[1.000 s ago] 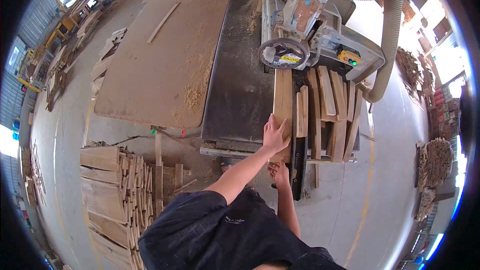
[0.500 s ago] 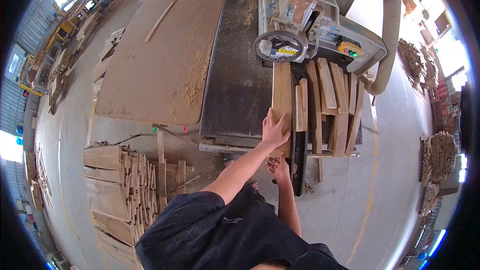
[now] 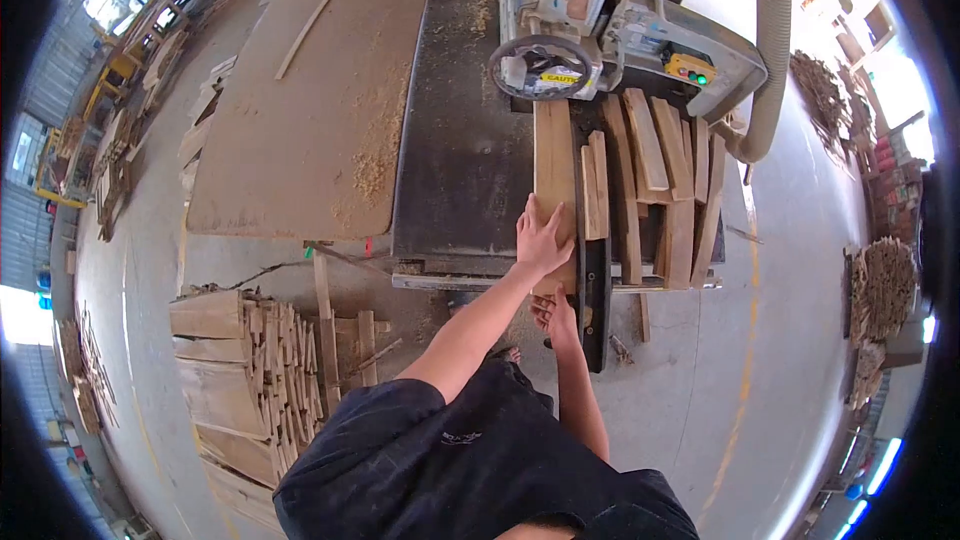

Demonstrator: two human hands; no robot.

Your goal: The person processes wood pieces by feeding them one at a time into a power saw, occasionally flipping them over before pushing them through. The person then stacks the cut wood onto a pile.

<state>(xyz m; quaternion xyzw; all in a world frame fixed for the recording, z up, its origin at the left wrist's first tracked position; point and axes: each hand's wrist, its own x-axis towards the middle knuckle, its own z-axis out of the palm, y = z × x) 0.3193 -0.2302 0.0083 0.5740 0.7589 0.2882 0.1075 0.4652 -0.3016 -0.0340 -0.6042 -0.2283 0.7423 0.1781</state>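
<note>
A long pale wooden board (image 3: 553,165) lies lengthwise on the dark machine table (image 3: 462,160), its far end under the grey saw machine (image 3: 610,25). My left hand (image 3: 541,238) lies flat on top of the board near its close end, fingers spread. My right hand (image 3: 556,316) holds the board's close end from below, at the table's front edge. A black fence rail (image 3: 593,290) runs along the board's right side.
Several loose wooden strips (image 3: 660,190) lie on the table right of the rail. A stack of cut planks (image 3: 245,380) stands on the floor at the left. A sawdust-covered brown panel (image 3: 310,100) lies left of the machine. A dust hose (image 3: 772,50) curves at the right.
The view has shifted a little upward and left. Both hands stay on the board, which appears to sit slightly further into the machine.
</note>
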